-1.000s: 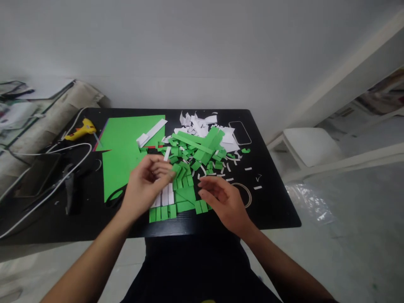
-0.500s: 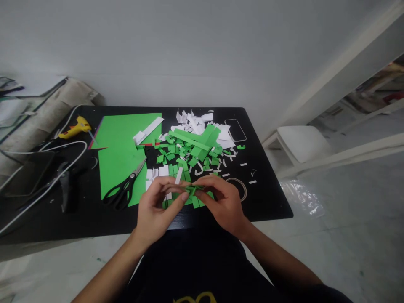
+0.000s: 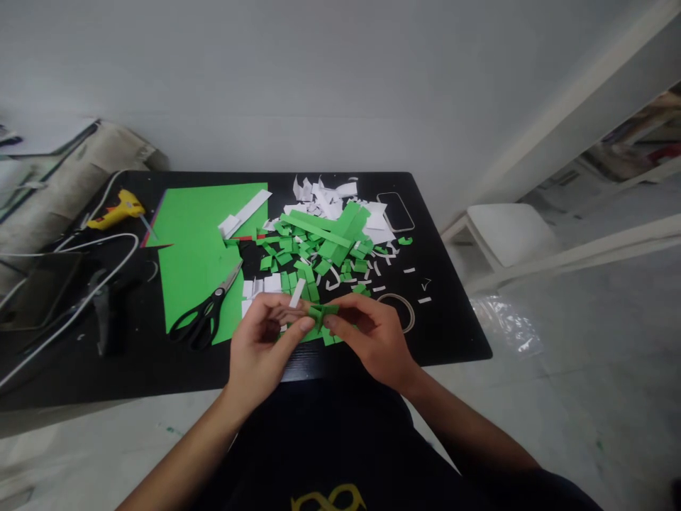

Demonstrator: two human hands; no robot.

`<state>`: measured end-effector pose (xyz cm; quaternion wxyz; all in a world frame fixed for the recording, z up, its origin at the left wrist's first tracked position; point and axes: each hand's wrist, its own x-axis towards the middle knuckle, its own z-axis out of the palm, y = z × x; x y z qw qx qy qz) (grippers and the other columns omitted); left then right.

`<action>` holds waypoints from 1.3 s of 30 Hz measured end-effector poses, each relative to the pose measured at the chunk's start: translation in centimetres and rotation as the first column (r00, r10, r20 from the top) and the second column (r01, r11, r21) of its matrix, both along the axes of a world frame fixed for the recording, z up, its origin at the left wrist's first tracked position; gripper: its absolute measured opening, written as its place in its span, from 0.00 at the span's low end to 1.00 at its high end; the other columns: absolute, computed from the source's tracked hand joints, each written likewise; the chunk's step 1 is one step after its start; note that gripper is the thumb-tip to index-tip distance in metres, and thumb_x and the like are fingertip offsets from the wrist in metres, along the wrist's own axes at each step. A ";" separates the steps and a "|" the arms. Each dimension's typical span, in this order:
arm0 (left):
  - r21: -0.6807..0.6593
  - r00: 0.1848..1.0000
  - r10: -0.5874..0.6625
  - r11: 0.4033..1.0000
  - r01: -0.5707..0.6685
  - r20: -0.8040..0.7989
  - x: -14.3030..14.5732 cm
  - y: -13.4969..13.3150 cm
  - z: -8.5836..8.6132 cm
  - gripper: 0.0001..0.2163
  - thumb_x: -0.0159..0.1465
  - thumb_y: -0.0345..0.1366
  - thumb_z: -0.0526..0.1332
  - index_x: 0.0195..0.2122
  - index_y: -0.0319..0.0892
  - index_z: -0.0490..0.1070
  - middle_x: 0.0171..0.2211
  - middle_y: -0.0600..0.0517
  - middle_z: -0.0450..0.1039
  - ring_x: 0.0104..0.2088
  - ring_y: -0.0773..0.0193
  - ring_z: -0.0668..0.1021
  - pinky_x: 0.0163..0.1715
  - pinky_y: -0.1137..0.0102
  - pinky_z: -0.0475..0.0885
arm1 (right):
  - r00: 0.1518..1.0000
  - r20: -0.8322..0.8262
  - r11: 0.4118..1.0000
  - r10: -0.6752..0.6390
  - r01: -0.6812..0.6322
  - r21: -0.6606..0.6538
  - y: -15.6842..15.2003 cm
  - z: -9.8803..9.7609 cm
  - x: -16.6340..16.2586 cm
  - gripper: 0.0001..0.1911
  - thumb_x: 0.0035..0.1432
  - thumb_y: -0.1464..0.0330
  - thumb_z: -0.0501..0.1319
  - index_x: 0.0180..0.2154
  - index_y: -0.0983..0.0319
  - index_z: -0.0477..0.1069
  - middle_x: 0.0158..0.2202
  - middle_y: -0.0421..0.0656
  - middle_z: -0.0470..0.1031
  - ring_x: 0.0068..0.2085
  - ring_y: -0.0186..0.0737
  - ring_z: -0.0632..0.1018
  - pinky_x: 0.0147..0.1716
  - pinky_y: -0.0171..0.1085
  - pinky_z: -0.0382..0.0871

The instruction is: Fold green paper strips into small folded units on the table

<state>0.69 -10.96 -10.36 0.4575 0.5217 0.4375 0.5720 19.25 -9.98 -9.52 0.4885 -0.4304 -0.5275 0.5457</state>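
Between my two hands is a small folded piece of green paper (image 3: pixel 320 314), its flaps standing up. My left hand (image 3: pixel 263 337) pinches its left side with thumb and fingers. From the other side my right hand (image 3: pixel 375 337) grips it the same way. A narrow white paper strip (image 3: pixel 297 293) sticks up by my left fingertips; whether I hold it or it lies behind them I cannot tell. Beneath and beyond my hands lie folded white paper pieces (image 3: pixel 272 282) and green ones, partly hidden by my fingers.
Black-handled scissors (image 3: pixel 207 312) rest on a green paper sheet (image 3: pixel 175 284) at left. A yellow glue gun (image 3: pixel 121 209) with a white cable lies farther left. Green and white paper scraps (image 3: pixel 333 231) are heaped at the back of the black table (image 3: pixel 452 319). A white stool (image 3: pixel 505 231) stands right.
The green paper piece has turned between my fingers, and its crossed flaps show more openly. My hands stay close together. The whole view has shifted slightly.
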 end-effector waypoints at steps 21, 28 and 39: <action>0.101 0.996 0.058 0.994 -0.050 -0.075 0.3 -0.8 -0.5 0.13 0.65 0.28 0.73 0.47 0.47 0.75 0.40 0.52 0.86 0.39 0.62 0.87 0.42 0.69 0.83 | 0.993 0.083 0.991 -0.079 0.069 0.118 -0.3 0.0 -0.1 0.03 0.61 0.69 0.74 0.39 0.57 0.84 0.36 0.42 0.86 0.37 0.41 0.85 0.40 0.40 0.82; -0.109 0.990 -0.008 0.994 0.023 0.140 0.9 0.1 1.1 0.12 0.63 0.31 0.75 0.43 0.44 0.73 0.32 0.56 0.84 0.26 0.70 0.82 0.28 0.76 0.79 | 0.985 -0.160 0.981 0.061 -0.089 -0.174 0.3 0.4 0.4 0.11 0.56 0.61 0.79 0.39 0.58 0.84 0.33 0.40 0.85 0.33 0.38 0.84 0.38 0.39 0.84; -0.020 0.996 -0.023 0.999 0.025 0.082 0.8 -0.2 0.3 0.16 0.63 0.23 0.72 0.46 0.47 0.72 0.41 0.54 0.87 0.38 0.70 0.85 0.42 0.76 0.79 | 0.998 -0.042 0.999 -0.036 0.037 0.034 -0.3 -0.3 0.1 0.06 0.62 0.70 0.73 0.41 0.55 0.83 0.41 0.40 0.85 0.42 0.39 0.86 0.46 0.38 0.82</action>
